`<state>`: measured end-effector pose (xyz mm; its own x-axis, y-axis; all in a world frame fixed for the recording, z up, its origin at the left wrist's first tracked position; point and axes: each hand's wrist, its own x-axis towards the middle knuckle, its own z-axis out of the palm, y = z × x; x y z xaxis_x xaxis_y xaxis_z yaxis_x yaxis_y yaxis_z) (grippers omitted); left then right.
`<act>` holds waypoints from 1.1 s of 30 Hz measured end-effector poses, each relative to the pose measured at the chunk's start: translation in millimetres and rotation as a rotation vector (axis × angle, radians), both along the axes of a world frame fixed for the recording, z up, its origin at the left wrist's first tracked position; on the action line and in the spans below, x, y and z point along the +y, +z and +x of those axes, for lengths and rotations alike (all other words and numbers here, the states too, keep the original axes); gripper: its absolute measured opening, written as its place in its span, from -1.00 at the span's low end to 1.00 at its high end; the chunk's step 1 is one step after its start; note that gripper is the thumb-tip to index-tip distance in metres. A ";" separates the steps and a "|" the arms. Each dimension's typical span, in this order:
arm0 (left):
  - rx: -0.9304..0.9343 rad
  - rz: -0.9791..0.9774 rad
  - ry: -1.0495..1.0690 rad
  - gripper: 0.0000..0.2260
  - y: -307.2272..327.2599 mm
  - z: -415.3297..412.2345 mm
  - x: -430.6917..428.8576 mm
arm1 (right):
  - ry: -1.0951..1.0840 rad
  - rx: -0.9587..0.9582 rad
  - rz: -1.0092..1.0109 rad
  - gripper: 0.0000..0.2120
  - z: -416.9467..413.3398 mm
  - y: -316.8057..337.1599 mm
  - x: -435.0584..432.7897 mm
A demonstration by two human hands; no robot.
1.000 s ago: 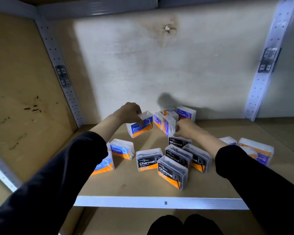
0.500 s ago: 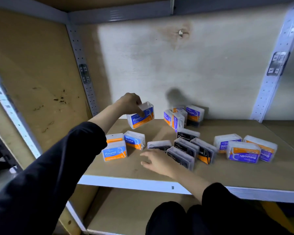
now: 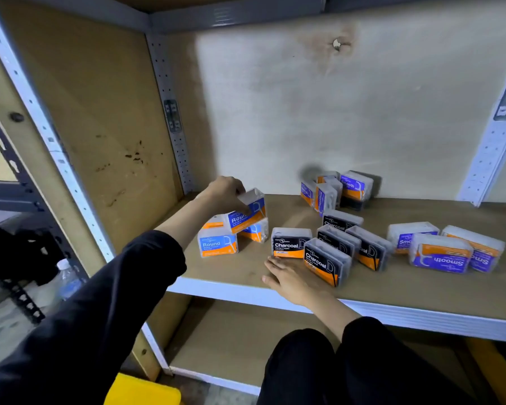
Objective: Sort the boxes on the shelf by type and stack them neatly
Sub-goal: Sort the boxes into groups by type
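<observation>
My left hand (image 3: 227, 190) gripped a Round box (image 3: 247, 210), lowering it onto the other Round boxes (image 3: 218, 244) at nine o'clock on the shelf (image 3: 246, 290). My right hand (image 3: 289, 277) lay flat and empty. Next, I judged, squaring it up.

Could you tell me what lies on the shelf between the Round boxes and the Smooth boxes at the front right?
The head view shows the black Charcoal boxes between the Round boxes and the Smooth boxes, with the right hand flat before them.

Water bottle (image 3: 67, 280), yellow bin (image 3: 142, 390) below.
</observation>
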<state>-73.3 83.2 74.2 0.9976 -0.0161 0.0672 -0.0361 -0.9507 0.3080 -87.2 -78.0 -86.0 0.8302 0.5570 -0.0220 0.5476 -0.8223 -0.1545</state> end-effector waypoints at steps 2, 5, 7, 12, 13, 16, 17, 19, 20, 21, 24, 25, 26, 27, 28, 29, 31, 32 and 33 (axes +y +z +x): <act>0.011 0.005 0.015 -0.55 -12.1 -5.4 5.3 | 0.014 -0.022 -0.007 -0.47 0.6 -1.6 -0.5; 0.007 0.002 0.044 -0.55 -31.2 -14.6 11.7 | 0.015 -0.003 -0.012 -0.47 1.4 -3.6 -0.6; 0.015 -0.005 0.053 -0.58 -43.9 -21.0 13.5 | 0.015 0.023 -0.018 -0.47 1.2 -3.6 -0.8; 0.098 0.029 0.032 -0.61 -70.3 -27.2 17.5 | 0.009 0.062 0.007 -0.49 -0.2 -1.7 -0.8; 0.115 0.039 0.034 -0.61 -74.5 -27.1 18.8 | 0.005 0.069 0.012 -0.48 0.0 -1.7 -0.4; 0.145 0.065 0.049 -0.61 -82.7 -24.7 21.2 | -0.010 0.089 0.013 -0.47 0.7 -3.3 0.6; 0.151 0.069 0.052 -0.61 -83.8 -23.4 21.3 | -0.014 0.093 0.016 -0.47 1.6 -4.3 0.7; 0.169 0.073 0.063 -0.59 -84.0 -21.4 20.7 | -0.018 0.100 0.017 -0.47 2.4 -5.3 1.0; 0.178 0.072 0.069 -0.58 -83.9 -20.7 20.5 | -0.017 0.104 0.017 -0.47 2.4 -5.5 0.9; 0.188 0.070 0.075 -0.57 -84.0 -19.7 20.4 | -0.015 0.103 0.016 -0.47 2.4 -5.7 0.4; 0.204 0.068 0.085 -0.55 -83.7 -17.8 20.7 | -0.008 0.091 0.015 -0.48 1.7 -5.3 -0.2; 0.205 0.068 0.087 -0.55 -83.3 -17.3 20.9 | -0.008 0.089 0.020 -0.48 1.7 -5.2 0.1; 0.208 0.067 0.088 -0.55 -82.9 -16.8 21.3 | -0.009 0.092 0.027 -0.48 1.5 -4.7 0.2; 0.209 0.070 0.086 -0.54 -82.4 -16.4 21.3 | -0.012 0.095 0.031 -0.48 1.6 -4.2 -0.1; 0.209 0.076 0.084 -0.53 -81.6 -16.4 21.5 | -0.014 0.098 0.036 -0.48 0.9 -3.1 0.1; 0.205 0.085 0.080 -0.52 -80.8 -16.4 21.8 | -0.012 0.104 0.042 -0.48 0.4 -2.1 -0.6; 0.184 0.107 0.071 -0.50 -78.1 -15.4 22.2 | -0.025 0.120 0.053 -0.49 0.2 1.1 -1.3; 0.168 0.119 0.064 -0.50 -75.8 -14.4 22.3 | -0.037 0.120 0.061 -0.52 1.5 2.8 -1.1; 0.151 0.130 0.057 -0.52 -72.8 -12.9 22.1 | -0.051 0.113 0.064 -0.57 4.4 4.2 -0.2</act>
